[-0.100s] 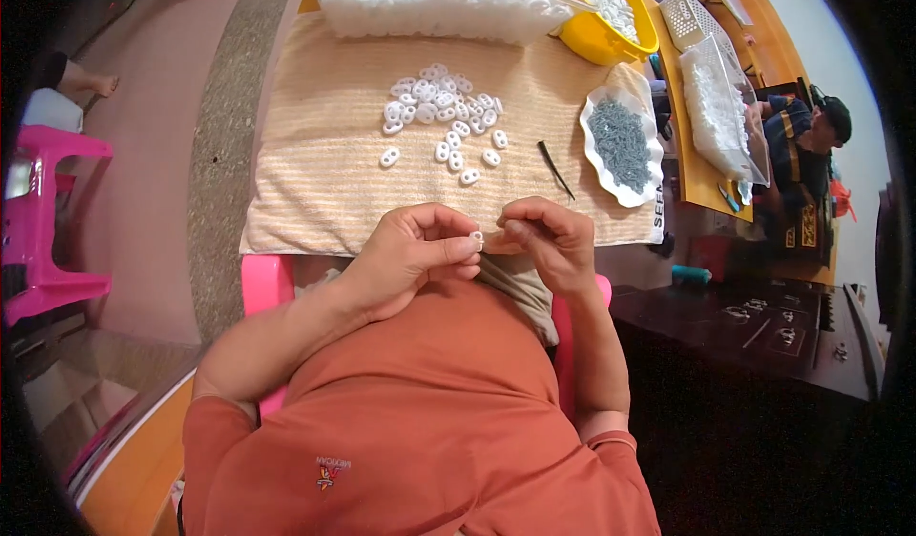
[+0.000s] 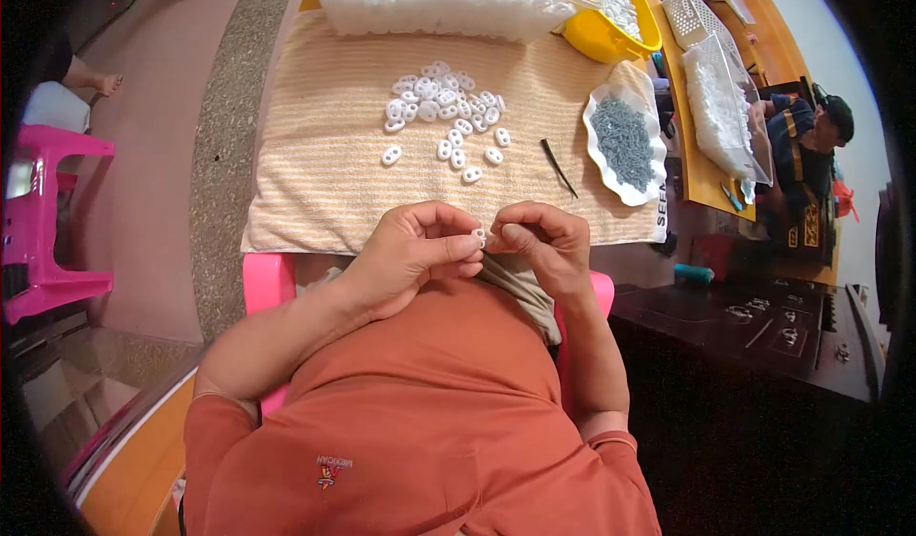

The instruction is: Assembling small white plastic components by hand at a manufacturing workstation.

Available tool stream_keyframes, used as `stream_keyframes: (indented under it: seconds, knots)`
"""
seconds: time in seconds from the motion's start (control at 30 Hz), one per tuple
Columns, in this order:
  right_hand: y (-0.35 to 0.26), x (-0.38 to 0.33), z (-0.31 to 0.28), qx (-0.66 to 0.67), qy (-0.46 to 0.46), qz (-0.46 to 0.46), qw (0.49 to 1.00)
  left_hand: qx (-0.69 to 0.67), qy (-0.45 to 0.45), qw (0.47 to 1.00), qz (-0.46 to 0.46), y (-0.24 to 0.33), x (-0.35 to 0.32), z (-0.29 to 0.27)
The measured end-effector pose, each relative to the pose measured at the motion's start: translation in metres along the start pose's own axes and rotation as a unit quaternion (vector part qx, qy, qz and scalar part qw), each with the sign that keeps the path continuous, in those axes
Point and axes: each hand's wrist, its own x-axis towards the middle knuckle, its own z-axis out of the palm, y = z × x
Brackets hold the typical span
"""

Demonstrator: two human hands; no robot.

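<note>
Between the thumb and fingers of my left hand (image 2: 412, 252) is a small white plastic two-hole piece (image 2: 479, 236), held low in front of the towel's near edge. My right hand (image 2: 551, 250) is closed in a pinch, its fingertips right beside that piece; anything within them is too small or hidden to name. Farther off on the striped towel (image 2: 324, 183) lies a loose pile of similar white oval two-hole pieces (image 2: 428, 111). To their right rests a thin black stick-like tool (image 2: 559, 168). Small grey pieces (image 2: 625, 142) fill a white scalloped dish (image 2: 595, 166) at the right.
A clear bin (image 2: 429, 23) full of white pieces stands at the far edge, next to a yellow basin (image 2: 593, 42). Another person (image 2: 811, 131) sits at the right by a second clear bin (image 2: 711, 121). A pink stool (image 2: 57, 221) stands on the left.
My right hand has shifted slightly left, bringing its fingertips closer to the white piece. My left hand keeps its grip almost unmoved.
</note>
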Motion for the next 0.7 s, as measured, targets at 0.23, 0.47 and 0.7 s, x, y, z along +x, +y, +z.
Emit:
stream_keyframes:
  seconds: [0.23,0.47,0.7]
  knots:
    - [0.021,0.002,0.0,0.067,-0.036,-0.009,0.997,-0.003,0.01,1.0,0.002,0.001,-0.001,0.002]
    - [0.026,0.001,0.005,0.114,-0.046,-0.006,0.992,0.001,0.007,1.0,0.002,0.0,-0.001,-0.001]
    - [0.027,0.0,0.006,0.056,-0.024,-0.01,0.998,-0.004,0.015,1.0,0.003,-0.002,0.0,-0.001]
